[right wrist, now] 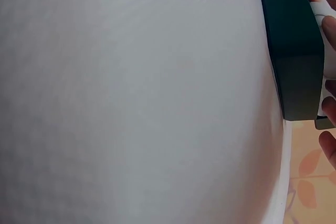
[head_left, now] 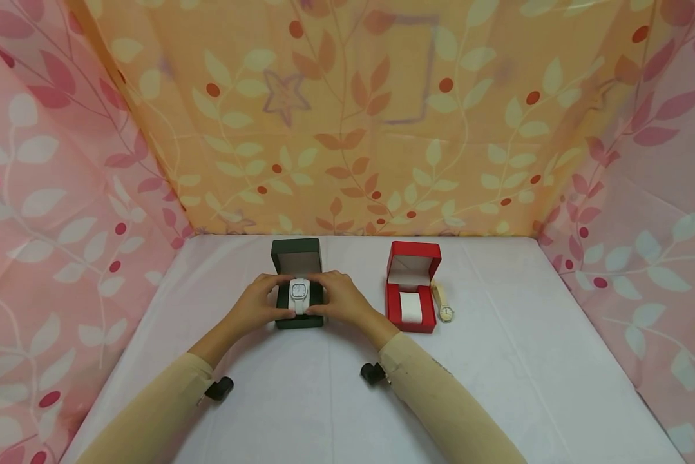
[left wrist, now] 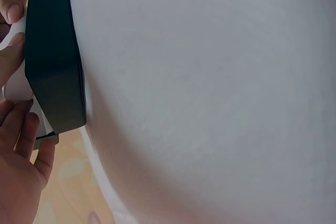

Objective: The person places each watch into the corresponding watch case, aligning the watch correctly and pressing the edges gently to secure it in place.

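Observation:
A white wristwatch with a squarish face sits at the dark green watch box, whose lid stands up. Wrapped round a white cushion, it is gripped from both sides. My left hand holds its left side, thumb at the near end and fingers at the far end. The right side is held the same way by my right hand. In the left wrist view the box's green wall hides part of the cushion. How far the cushion sits inside the box cannot be told.
Right of the green box stands an open red watch box with a white cushion in it. Against its right side lies a cream-strapped watch. White cloth covers the table, with patterned curtains around.

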`<state>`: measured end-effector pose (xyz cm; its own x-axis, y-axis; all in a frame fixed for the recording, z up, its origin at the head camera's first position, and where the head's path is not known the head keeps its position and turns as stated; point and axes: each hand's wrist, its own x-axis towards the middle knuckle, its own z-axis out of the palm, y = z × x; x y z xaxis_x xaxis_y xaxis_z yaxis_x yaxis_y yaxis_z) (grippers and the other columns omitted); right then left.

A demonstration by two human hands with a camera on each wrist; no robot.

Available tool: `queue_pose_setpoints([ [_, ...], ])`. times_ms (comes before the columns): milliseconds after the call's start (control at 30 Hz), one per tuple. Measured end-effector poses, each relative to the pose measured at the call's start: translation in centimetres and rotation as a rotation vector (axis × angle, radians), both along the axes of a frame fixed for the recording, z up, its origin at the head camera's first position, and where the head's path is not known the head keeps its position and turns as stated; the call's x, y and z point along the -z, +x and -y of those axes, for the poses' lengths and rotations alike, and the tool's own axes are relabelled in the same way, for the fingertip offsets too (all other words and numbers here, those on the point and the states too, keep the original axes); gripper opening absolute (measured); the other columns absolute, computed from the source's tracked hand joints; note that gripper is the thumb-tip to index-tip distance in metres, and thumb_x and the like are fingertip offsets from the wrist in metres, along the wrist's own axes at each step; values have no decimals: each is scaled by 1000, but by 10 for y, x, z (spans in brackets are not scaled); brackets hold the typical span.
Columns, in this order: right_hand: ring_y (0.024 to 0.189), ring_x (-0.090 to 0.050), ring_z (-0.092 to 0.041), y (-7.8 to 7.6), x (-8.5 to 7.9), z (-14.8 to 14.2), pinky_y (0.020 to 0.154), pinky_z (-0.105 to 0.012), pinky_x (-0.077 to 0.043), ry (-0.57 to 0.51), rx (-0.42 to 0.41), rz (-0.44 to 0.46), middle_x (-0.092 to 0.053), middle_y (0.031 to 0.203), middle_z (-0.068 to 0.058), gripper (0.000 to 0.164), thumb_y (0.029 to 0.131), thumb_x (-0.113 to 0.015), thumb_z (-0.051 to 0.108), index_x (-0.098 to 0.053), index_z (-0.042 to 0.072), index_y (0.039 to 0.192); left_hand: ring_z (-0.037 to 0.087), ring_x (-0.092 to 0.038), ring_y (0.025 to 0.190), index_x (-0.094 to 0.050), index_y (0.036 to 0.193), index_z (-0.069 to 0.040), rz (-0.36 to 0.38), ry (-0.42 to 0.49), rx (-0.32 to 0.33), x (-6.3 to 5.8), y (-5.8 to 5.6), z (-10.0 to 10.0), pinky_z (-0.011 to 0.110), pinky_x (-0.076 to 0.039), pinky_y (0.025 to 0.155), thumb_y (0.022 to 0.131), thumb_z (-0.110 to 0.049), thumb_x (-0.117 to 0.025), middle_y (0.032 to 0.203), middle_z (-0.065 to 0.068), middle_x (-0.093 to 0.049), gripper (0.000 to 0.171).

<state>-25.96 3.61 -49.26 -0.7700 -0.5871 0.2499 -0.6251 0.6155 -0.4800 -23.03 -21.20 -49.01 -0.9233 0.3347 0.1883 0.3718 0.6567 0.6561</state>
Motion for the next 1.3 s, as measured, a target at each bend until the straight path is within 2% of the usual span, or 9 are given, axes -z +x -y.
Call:
queue_pose_setpoints([
  [167, 122, -58, -21, -1, 1, 1, 107, -46, -41, 8, 4, -2, -68, 132, -2, 75, 81, -87, 43, -58, 18, 144, 30, -54, 126, -60, 142, -13, -8, -2, 5, 1, -1, 1, 57, -44, 106, 72, -32, -95, 133, 10, -62, 80],
  [500, 121, -58, -19, 0, 3, 1, 105, -44, -42, 35, 19, -21, -69, 130, 2, 72, 79, -87, 45, -60, 19, 141, 31, -52, 125, -59, 142, -8, -33, -65, 30, -1, 0, -1, 56, -44, 107, 73, -30, -94, 132, 11, -62, 80],
  [733, 119, -59, -18, -1, 6, 2, 103, -43, -43, 44, 19, -28, -70, 128, 3, 71, 79, -87, 45, -61, 19, 139, 32, -52, 127, -59, 142, -8, -23, -77, 35, -2, 2, -1, 56, -44, 108, 74, -28, -94, 133, 12, -61, 79],
  [1300, 119, -59, -18, -1, 6, 1, 103, -42, -43, 64, 21, -34, -69, 130, 3, 71, 80, -87, 47, -61, 19, 140, 32, -52, 128, -57, 145, -12, 1, -104, 51, -1, 1, 3, 59, -44, 107, 78, -32, -90, 135, 13, -58, 77],
])
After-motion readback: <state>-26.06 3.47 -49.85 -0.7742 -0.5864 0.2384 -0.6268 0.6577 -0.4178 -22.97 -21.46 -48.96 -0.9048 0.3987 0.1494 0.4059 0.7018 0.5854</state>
